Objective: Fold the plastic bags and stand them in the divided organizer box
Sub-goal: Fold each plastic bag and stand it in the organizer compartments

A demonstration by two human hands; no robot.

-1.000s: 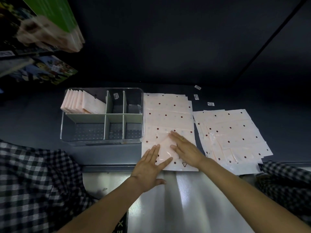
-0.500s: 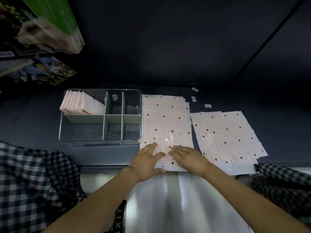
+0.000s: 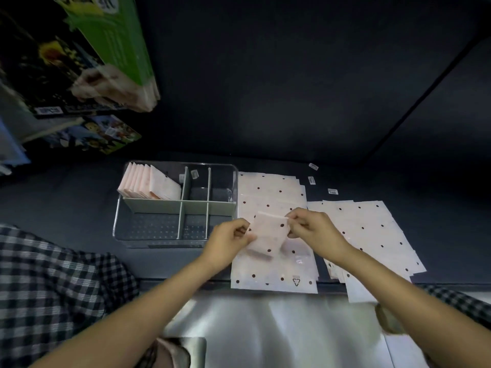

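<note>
Here the left hand (image 3: 228, 241) and the right hand (image 3: 310, 225) hold one folded bag (image 3: 269, 232) between them, lifted above the flat bags. The left fingers are curled and pinch its left edge; the right fingers pinch its upper right corner. The bag is pale pink with dark dots, and it seems folded to a small rectangle, though its lower part is blurred. Under it lies a stack of flat bags (image 3: 273, 280), just beside the clear organizer box (image 3: 121, 221) on the dark table (image 3: 66, 203). A row of folded bags (image 3: 148, 184) stands in the box's far left compartment. A second spread pile (image 3: 372, 235) lies to the right.
</note>
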